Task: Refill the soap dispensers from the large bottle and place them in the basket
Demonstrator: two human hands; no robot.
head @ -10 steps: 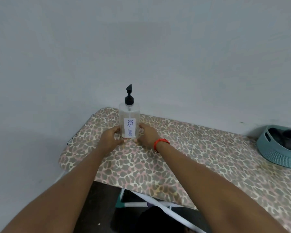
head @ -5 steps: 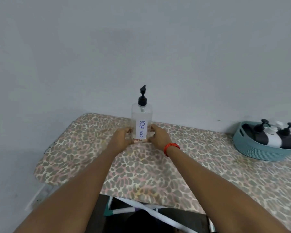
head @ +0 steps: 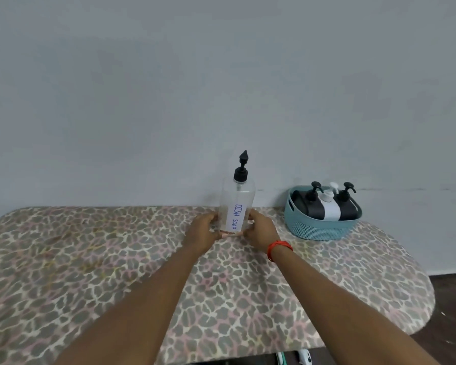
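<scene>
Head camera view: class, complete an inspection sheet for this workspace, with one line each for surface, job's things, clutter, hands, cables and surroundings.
Surface: table with a leopard-print cover.
Job's things: clear pump bottle labelled DISH SOAP, upright on the table; teal basket to its right, holding the left black dispenser, a white dispenser and the right black dispenser.
Clutter: nothing seen.
Hands: left hand and right hand grip the bottle's base from either side; red wristband on the right wrist.
Cables: nothing seen.
Surroundings: plain grey wall behind; dark floor at right.
</scene>
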